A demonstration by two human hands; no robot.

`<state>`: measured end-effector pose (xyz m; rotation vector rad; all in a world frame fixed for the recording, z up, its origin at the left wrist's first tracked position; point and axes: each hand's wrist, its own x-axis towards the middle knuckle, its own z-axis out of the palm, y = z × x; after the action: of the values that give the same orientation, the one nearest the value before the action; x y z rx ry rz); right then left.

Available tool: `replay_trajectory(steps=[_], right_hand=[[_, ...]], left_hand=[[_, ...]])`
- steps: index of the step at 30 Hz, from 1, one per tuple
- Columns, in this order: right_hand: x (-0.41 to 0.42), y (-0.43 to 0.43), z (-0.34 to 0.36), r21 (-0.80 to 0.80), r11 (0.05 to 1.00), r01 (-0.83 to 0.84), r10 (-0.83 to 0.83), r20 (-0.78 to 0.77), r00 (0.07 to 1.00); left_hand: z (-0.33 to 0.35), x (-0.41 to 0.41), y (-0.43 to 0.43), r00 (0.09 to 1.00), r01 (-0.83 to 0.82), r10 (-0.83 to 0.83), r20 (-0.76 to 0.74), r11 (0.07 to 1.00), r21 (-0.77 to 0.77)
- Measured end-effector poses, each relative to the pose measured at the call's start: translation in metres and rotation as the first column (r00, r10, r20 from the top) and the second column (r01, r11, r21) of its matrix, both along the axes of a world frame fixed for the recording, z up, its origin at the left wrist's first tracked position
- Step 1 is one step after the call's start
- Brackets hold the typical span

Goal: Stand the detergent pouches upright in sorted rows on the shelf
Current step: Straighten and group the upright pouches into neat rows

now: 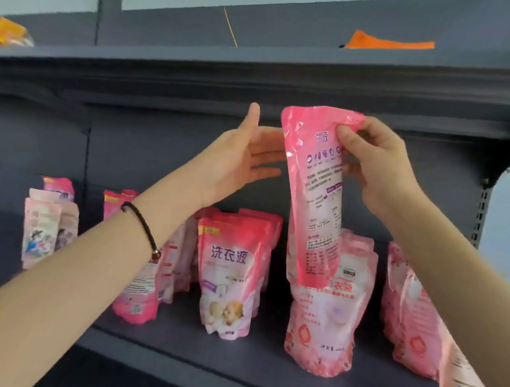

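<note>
While your right hand (378, 166) pinches the pink pouch (314, 204) by its top and your left hand (238, 161) is spread beside it, the pouch hangs above the rows. It looks limp, so set down carelessly it may slump or knock over the standing pouch (323, 321) just below on the shelf (234, 362).

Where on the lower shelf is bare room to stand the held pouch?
Bare shelf for the held pouch shows between the baby-print row and the big-pouch row, and along the front edge. A narrower gap separates the big-pouch row from the right row. Left of the baby-print row, pouches crowd together.
</note>
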<state>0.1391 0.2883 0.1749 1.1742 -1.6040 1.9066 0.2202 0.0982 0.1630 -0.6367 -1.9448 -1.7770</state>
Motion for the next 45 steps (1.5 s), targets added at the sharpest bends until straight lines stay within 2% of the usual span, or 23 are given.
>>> replay_trajectory(steps=[2,4,7,9,11,14,17,20,25,30,33,37,40,45], right_hand=[[0.011,-0.03,-0.009,0.008,0.991,-0.137,0.137,0.008,0.991],[0.022,-0.058,-0.017,0.027,0.964,-0.266,0.266,-0.001,0.964],[0.035,-0.098,-0.028,0.033,0.912,-0.409,0.408,0.032,0.912],[0.039,-0.118,-0.036,0.007,0.887,-0.461,0.46,0.064,0.886],[0.041,-0.135,-0.042,-0.002,0.883,-0.47,0.468,0.082,0.88],[0.047,-0.154,-0.05,0.02,0.891,-0.454,0.448,0.126,0.885],[0.049,-0.166,-0.055,0.036,0.922,-0.385,0.375,0.157,0.914],[0.043,-0.165,-0.066,0.033,0.953,-0.3,0.288,0.205,0.936],[0.029,-0.14,-0.101,0.012,1.0,-0.005,0.0,0.367,0.93],[0.066,-0.136,-0.167,0.037,0.992,0.122,-0.128,0.295,0.947],[0.068,-0.151,-0.202,-0.026,0.985,0.17,-0.151,0.35,0.925],[0.037,-0.157,-0.22,-0.071,0.943,0.325,-0.265,0.43,0.863],[0.019,-0.159,-0.225,-0.06,0.928,0.368,-0.309,0.425,0.851],[0.014,-0.172,-0.241,-0.079,0.909,0.408,-0.345,0.405,0.847]], left_hand=[[-0.009,0.007,-0.026,0.999,-0.037,0.038,0.019,0.998,-0.056],[-0.016,0.018,-0.044,0.993,-0.103,0.111,0.034,0.978,-0.181],[-0.032,0.028,-0.071,0.985,-0.018,0.065,0.161,0.961,-0.276],[-0.044,0.025,-0.091,0.965,0.139,-0.08,0.249,0.964,-0.226],[-0.057,0.02,-0.111,0.926,0.27,-0.236,0.294,0.959,-0.084],[-0.076,0.012,-0.123,0.903,0.318,-0.334,0.27,0.942,0.103],[-0.091,0.004,-0.124,0.937,0.242,-0.291,0.193,0.94,0.241],[-0.104,-0.007,-0.122,0.965,0.102,-0.181,0.191,0.927,0.36],[-0.118,-0.02,-0.118,0.965,-0.137,0.009,0.263,0.87,0.473],[-0.144,-0.024,-0.101,0.933,-0.341,0.202,0.297,0.76,0.554],[-0.17,-0.028,-0.084,0.897,-0.432,0.261,0.357,0.691,0.58],[-0.195,-0.037,-0.073,0.886,-0.449,0.25,0.391,0.672,0.589],[-0.201,-0.042,-0.069,0.891,-0.451,0.309,0.331,0.671,0.589],[-0.226,-0.046,-0.073,0.863,-0.492,0.487,0.138,0.744,0.452]])
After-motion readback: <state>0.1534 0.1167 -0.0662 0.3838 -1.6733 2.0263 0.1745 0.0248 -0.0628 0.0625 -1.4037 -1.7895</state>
